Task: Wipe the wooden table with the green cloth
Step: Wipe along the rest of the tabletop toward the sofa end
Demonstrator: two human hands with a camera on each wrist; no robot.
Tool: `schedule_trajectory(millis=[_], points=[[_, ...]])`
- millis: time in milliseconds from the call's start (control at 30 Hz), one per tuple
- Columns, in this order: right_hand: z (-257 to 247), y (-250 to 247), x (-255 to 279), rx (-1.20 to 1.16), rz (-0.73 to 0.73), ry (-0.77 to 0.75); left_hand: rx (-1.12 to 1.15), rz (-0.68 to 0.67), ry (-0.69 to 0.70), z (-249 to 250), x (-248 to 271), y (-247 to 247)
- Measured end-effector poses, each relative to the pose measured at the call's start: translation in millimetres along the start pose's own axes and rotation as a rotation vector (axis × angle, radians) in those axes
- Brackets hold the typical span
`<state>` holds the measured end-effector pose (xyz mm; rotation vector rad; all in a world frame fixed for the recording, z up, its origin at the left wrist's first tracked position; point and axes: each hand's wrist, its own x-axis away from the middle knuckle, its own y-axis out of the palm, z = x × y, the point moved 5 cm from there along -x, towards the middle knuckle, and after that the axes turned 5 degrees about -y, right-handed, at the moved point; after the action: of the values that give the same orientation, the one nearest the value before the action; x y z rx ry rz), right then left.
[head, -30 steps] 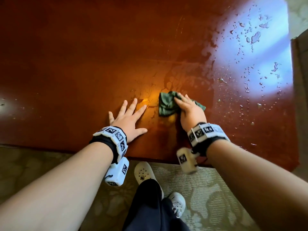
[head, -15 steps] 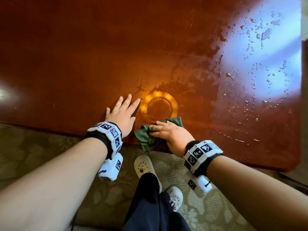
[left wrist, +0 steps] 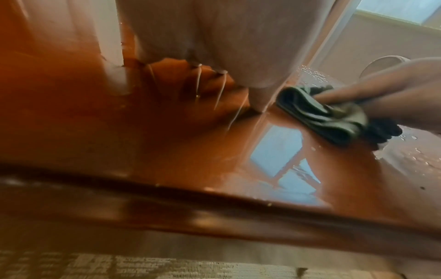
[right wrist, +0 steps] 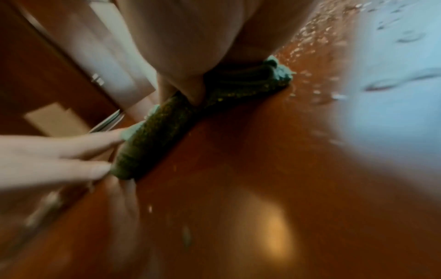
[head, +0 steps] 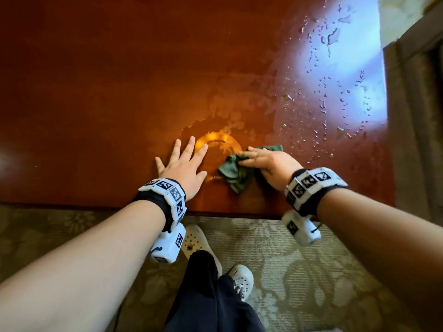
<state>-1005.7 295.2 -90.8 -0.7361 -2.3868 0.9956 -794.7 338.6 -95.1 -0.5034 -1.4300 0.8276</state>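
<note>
Near the front edge of the wooden table (head: 100,87), the green cloth (head: 236,172) is bunched into a crumpled wad and lies on the glossy red-brown surface, just to the right of a ring-shaped amber reflection (head: 219,144); the cloth is pressed down by the right hand (head: 272,166), whose fingers are laid close together and nearly straight across the top of the wad, pointing left. Whether the thumb is tucked under the fabric cannot be told from the head view; in the right wrist view, blurred as it is, the cloth (right wrist: 152,147) is seen as a long roll under the palm. The left hand (head: 183,167) is laid flat on the table just left of the cloth, palm down, with its fingers spread and straight — nothing is held by it; in the right wrist view its fingertips (right wrist: 105,139) are seen right against the end of the rolled cloth, though actual contact cannot be confirmed through the blur. From the left wrist view the cloth (left wrist: 324,115) is seen folded in thick layers beneath the right hand's fingers (left wrist: 372,88). Water droplets (head: 335,75) are scattered over the table's far right part, where pale blue light is reflected; a patterned carpet (head: 299,267) is seen below the table edge, with white clogs (head: 197,240) on it.
</note>
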Motion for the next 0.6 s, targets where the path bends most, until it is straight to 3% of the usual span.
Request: schedule_trajectory(millis=[100, 233, 433, 600], points=[[6, -13, -18, -0.026, 0.127, 0.171, -0.013, 0.016, 0.005, 5, -4, -1], [-5, 3, -4, -0.037, 0.155, 0.215, -0.019, 0.015, 0.005, 5, -6, 0], [-39, 54, 65, -0.018, 0.094, 0.018, -0.004, 0.027, 0.004, 17, -4, 1], [-41, 71, 89, -0.077, 0.059, -0.046, -0.045, 0.036, 0.088, 29, -9, 0]])
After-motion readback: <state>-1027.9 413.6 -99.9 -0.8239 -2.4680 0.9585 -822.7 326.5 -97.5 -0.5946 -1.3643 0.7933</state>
